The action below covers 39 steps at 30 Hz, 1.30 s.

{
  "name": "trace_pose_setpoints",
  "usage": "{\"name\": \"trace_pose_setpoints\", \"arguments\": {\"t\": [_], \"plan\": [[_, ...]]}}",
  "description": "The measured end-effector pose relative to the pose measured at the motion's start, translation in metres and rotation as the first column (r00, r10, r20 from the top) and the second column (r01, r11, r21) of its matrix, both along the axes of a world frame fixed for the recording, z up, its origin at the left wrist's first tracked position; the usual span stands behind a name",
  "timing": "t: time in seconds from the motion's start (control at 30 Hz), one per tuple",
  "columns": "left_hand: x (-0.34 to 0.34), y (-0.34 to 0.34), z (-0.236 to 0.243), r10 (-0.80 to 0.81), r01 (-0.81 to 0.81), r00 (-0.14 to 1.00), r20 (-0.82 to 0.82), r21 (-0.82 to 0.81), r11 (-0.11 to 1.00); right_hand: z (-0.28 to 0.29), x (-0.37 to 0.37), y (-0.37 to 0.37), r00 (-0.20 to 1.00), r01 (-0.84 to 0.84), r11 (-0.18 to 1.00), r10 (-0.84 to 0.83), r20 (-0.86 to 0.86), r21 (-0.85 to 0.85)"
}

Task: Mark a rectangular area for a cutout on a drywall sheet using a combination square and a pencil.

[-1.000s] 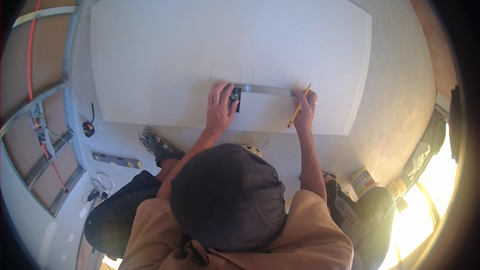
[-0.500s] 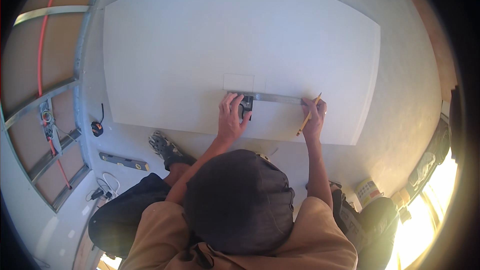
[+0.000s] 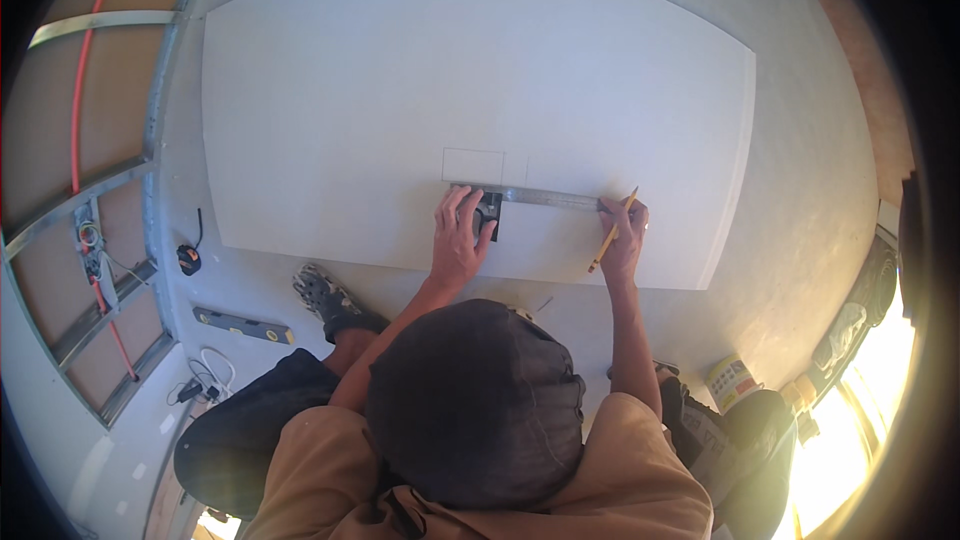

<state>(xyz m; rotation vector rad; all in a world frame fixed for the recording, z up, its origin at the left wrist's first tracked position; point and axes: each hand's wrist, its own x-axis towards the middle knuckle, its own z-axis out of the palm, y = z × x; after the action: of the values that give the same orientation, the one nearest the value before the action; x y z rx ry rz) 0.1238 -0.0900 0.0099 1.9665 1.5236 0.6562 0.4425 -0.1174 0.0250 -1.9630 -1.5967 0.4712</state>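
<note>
A large white board (image 3: pixel 450 60) lies flat before me, with a thin pencilled rectangle (image 3: pixel 474 150) drawn on it. Just below that outline rests a combination square (image 3: pixel 550 198), its metal ruler running left to right. My left hand (image 3: pixel 457 245) is closed over the square's black head, near the ruler's left part. At the ruler's right end, my right hand (image 3: pixel 624 245) grips a yellow pencil (image 3: pixel 606 252) that slants across the fingers. Its fingertips touch the ruler's end, and the pencil's upper tip points away from me.
On the floor to the left lie a tape measure (image 3: pixel 189 259) and a spirit level (image 3: pixel 243 324). A metal stud frame (image 3: pixel 150 140) with a red conduit (image 3: pixel 82 90) stands further left. White cables (image 3: pixel 220 368) lie near my left knee; a white bucket (image 3: pixel 733 383) stands by my right leg.
The whole view has shifted slightly, so things sit a little further left. Both hands keep their places on the square and the pencil.
</note>
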Motion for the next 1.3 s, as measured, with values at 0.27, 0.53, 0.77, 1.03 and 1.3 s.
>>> {"name": "trace_pose_setpoints", "arguments": {"t": [0.27, 0.53, 0.77, 1.03, 1.3], "plan": [[-0.0016, 0.0012, 0.001, -0.015, 0.015, 1.0, 0.003, -0.014, 1.0, -0.0008, 0.0006, -0.001, 1.0, 0.011, 1.0, -0.011, 0.001, -0.018], [-0.002, 0.0005, -0.0004, -0.018, 0.018, 1.0, -0.007, -0.011, 1.0, -0.0033, 0.0018, -0.0017, 1.0, 0.008, 1.0, -0.008, -0.002, -0.011], [-0.0019, -0.0001, -0.0002, -0.006, 0.005, 1.0, -0.01, -0.024, 1.0, -0.0007, 0.0025, -0.0007, 1.0, -0.002, 1.0, 0.001, -0.011, -0.024], [-0.0004, -0.0007, -0.0015, -0.008, 0.007, 0.999, -0.054, -0.004, 1.0, -0.0009, 0.0043, -0.0007, 1.0, -0.01, 1.0, 0.01, -0.008, -0.01], [0.0022, -0.0016, 0.0028, -0.029, 0.03, 0.986, -0.163, 0.002, 1.0, 0.001, 0.003, -0.002, 0.999, -0.002, 1.0, 0.002, -0.045, -0.01]]}}
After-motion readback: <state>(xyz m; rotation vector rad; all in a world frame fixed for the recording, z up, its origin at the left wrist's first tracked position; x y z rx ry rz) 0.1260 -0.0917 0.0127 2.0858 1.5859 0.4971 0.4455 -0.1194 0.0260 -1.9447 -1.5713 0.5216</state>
